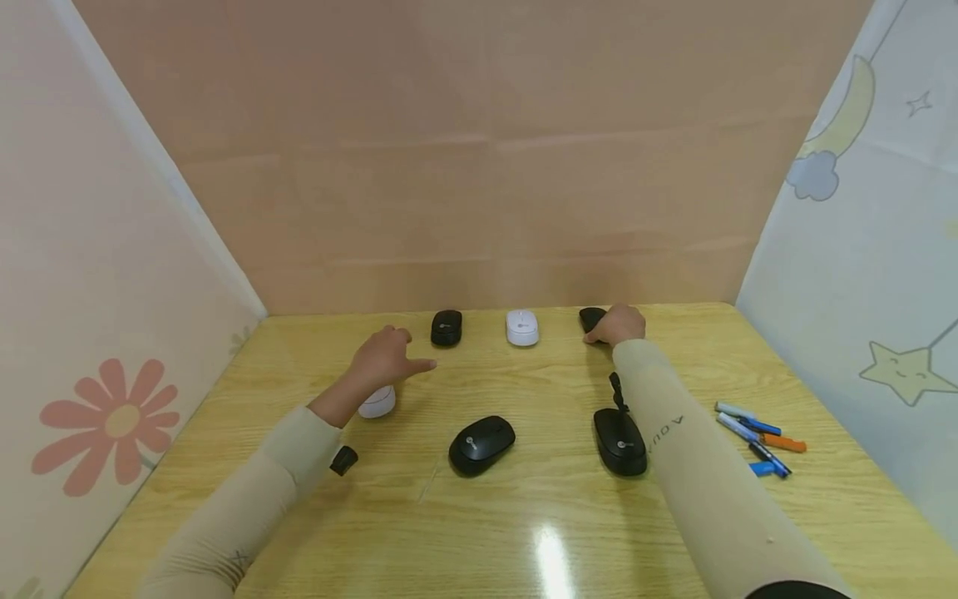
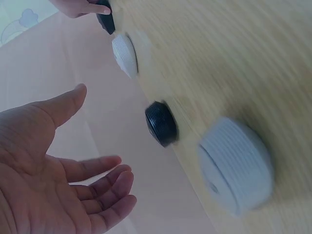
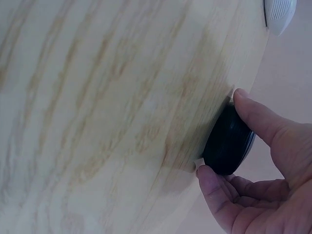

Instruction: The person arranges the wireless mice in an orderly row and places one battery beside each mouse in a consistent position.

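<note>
A dark, smooth-sided black computer mouse (image 3: 228,139) is pinched between the thumb and fingers of the right hand (image 1: 623,324), which covers part of it. To that hand's left, well apart from the left hand, a white mouse (image 1: 522,328) sits right side up, with a small dark logo and ribbed sides. Nearer the left hand (image 1: 382,359), just beyond its fingers and to their right, rests a glossy black mouse (image 1: 446,328), also upright and ribbed. A second white mouse (image 2: 238,168), with ribbed sides, lies below the left hand, partly hidden by it from above.
</note>
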Available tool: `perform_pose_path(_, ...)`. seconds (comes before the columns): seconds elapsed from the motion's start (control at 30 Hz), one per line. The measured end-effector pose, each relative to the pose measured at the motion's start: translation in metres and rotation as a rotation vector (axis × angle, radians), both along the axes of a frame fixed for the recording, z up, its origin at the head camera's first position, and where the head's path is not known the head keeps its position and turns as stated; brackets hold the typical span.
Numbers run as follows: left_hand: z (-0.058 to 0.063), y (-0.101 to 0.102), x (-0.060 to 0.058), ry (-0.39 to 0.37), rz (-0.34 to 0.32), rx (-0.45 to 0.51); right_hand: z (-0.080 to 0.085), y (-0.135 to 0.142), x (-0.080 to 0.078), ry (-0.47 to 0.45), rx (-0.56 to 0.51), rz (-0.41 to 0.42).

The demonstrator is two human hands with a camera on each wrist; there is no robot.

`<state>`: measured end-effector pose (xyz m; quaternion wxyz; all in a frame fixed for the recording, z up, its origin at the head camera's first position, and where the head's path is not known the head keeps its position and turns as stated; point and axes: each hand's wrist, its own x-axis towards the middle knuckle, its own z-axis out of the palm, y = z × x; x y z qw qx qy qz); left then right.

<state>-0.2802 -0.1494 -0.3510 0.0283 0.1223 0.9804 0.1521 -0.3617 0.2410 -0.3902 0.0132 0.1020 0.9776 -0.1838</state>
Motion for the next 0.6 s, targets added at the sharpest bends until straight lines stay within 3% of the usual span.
perform_pose_path(0.3, -0.009, -0.032, 0.016, -0.053, 0.104, -0.028, 0.006, -0.003, 0.005, -0.013, -0.014, -0.008)
perform_pose_path(0.6, -0.036, -0.048, 0.024, -0.059, 0.203, -0.087, 0.004, 0.000, 0.004, 0.000, -0.011, -0.006)
